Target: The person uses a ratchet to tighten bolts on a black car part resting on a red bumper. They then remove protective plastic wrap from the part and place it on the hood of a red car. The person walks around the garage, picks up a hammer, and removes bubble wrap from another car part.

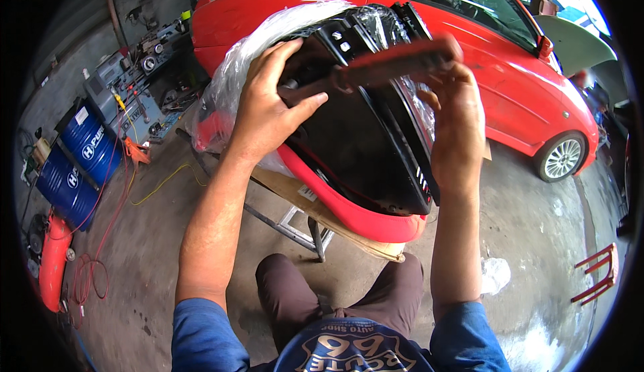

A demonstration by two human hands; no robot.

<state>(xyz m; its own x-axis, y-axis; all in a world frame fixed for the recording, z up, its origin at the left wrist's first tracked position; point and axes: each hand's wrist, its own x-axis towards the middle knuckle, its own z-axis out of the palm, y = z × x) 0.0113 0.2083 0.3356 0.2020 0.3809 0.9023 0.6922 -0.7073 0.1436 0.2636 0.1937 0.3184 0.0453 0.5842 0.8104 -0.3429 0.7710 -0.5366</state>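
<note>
My right hand [458,127] grips the handle end of a dark red-handled tool [402,62], blurred and held across in front of me. Its narrow shaft, like a screwdriver's, reaches toward my left hand [268,97]. That hand has its thumb and fingers apart, with the shaft's end by the thumb; whether it touches the shaft I cannot tell. Below both hands lies a glossy black panel [362,150] with slotted black rails along its right side. Beneath it is a curved red part [335,204], partly wrapped in clear plastic film [245,53].
A cardboard sheet [282,187] lies under the parts on a metal stand [295,228]. Close behind is a red car [469,90]. Blue drums [87,137], a red cylinder [55,258] and hoses lie left. A red stool [600,275] and crumpled plastic [495,275] are right.
</note>
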